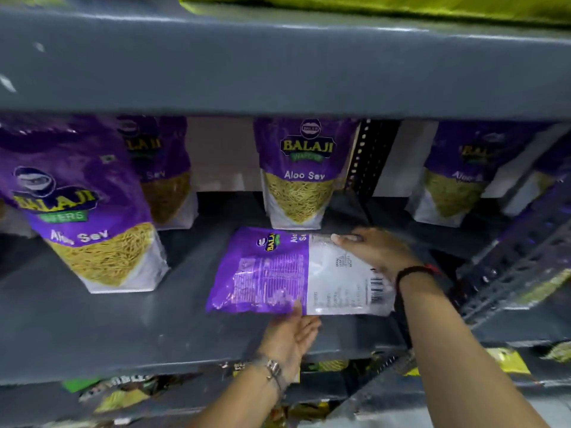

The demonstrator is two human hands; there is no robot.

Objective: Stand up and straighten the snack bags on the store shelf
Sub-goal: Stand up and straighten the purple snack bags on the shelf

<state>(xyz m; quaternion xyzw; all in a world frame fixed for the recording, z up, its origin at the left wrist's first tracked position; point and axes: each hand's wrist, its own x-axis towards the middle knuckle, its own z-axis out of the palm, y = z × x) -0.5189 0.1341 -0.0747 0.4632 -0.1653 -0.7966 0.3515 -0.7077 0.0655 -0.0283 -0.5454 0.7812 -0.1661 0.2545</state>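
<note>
Fallen bag [301,273] flat on shelf [102,329], back up. Both hands on it, left hand [292,336] fingers under edge, right hand [375,250] fingers spread on top. Approx 4 bags upright behind; this 1 left.

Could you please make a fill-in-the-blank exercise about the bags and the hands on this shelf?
1. The bag held by both hands lies ____ on the shelf, back side up.
2. The right hand grips its ____ end.
3. The left hand wears a ____ on its wrist.
4. The standing bags read "Aloo ____".

Answers: flat; white; watch; Sev
</note>
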